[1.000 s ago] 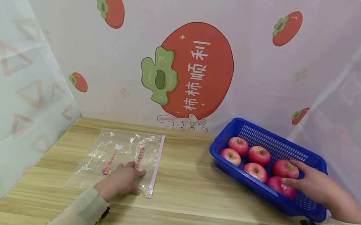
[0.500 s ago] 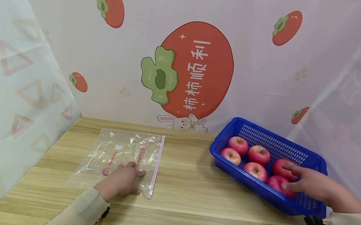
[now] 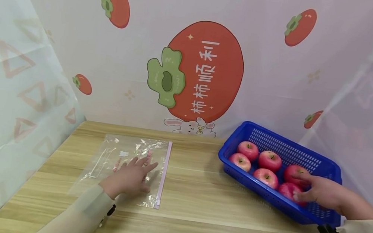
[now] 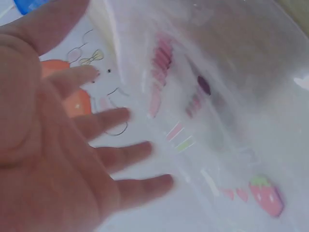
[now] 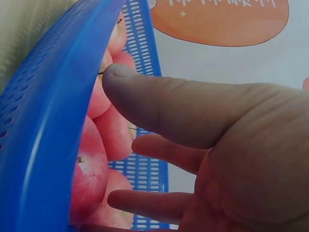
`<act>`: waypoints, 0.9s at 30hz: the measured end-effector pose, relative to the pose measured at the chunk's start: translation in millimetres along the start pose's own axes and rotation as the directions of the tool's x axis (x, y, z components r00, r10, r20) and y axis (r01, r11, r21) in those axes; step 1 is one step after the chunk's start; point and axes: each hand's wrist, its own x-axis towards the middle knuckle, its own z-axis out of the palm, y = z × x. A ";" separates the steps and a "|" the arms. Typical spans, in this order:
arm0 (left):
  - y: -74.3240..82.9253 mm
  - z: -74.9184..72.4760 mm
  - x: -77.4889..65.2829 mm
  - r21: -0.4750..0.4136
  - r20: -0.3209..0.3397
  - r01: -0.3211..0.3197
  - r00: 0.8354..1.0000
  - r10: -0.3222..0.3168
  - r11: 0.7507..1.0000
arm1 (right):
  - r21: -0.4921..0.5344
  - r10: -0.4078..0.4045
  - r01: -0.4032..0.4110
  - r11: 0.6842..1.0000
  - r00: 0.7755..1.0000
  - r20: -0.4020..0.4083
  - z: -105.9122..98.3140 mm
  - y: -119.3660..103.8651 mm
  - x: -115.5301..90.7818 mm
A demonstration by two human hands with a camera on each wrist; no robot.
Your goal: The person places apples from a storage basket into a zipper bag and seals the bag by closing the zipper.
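Note:
A clear zip bag (image 3: 112, 150) printed with a strawberry and small pictures lies flat on the left of the table, its pink slider strip (image 3: 165, 167) facing right. My left hand (image 3: 130, 178) is over it with fingers spread, holding nothing; the left wrist view shows the bare palm beside the bag (image 4: 217, 121). On the right, a blue basket (image 3: 291, 149) contains several red apples (image 3: 266, 178). My right hand (image 3: 329, 192) reaches over its near right end, thumb and fingers loosely parted beside the closest apple (image 3: 289, 190). The right wrist view shows a gap between thumb and fingers.
The wooden table (image 3: 192, 192) runs between bag and basket. Behind stands a pale backdrop (image 3: 262, 63) printed with persimmons and a rabbit, with similar sheets along both sides. A black strap piece (image 3: 329, 232) shows at the right wrist.
My left hand has risen a little from the bag and its fingers have spread. The right hand has drawn slightly back from the apples. The head view has shifted a little.

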 end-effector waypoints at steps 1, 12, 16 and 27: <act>-0.2 1.7 4.4 0.002 0.000 -0.014 1.000 0.014 1.000 | -0.005 0.001 -0.001 1.000 1.000 -0.002 0.2 0.3 0.1; 5.3 3.6 17.7 -0.053 0.114 -0.070 0.991 0.076 0.996 | -0.026 -0.033 0.033 0.999 0.999 0.005 4.4 3.2 0.8; 5.9 5.3 17.3 -0.044 0.096 -0.080 0.992 0.084 0.996 | -0.029 -0.037 0.037 0.999 0.999 -0.003 6.2 3.8 1.5; 3.0 14.9 20.0 -0.095 -0.015 -0.013 1.000 0.011 0.995 | -0.090 -0.071 0.069 0.994 0.997 -0.026 10.0 5.6 2.7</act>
